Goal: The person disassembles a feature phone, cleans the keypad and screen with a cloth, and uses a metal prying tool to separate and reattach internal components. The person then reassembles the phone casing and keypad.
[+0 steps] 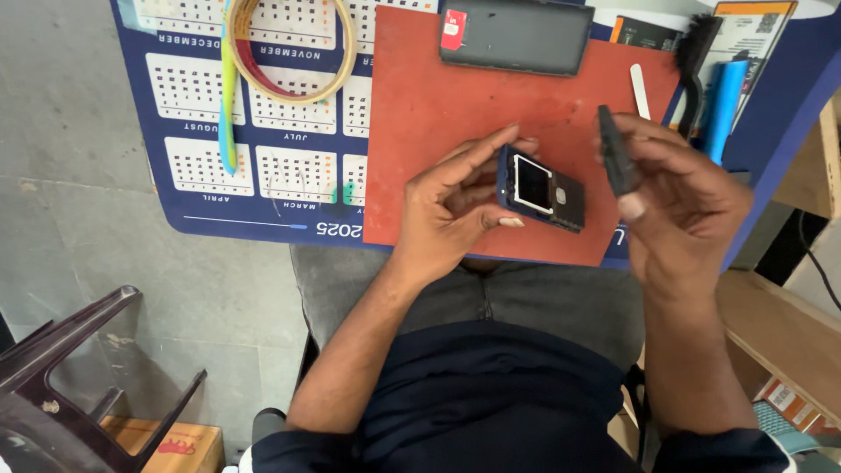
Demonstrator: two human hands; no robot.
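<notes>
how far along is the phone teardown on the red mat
Done: the small phone is open at the back, its bay showing. In hand: the left hand holds it, and the right hand pinches a dark flat part. Left: a larger dark device lies untouched on the red mat.

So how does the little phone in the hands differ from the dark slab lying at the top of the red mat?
The small phone is held tilted in the left hand, while the dark slab lies flat on the red mat. The phone is smaller, with a pale window in a blue frame; the slab is plain grey. Both are rectangular.
</notes>
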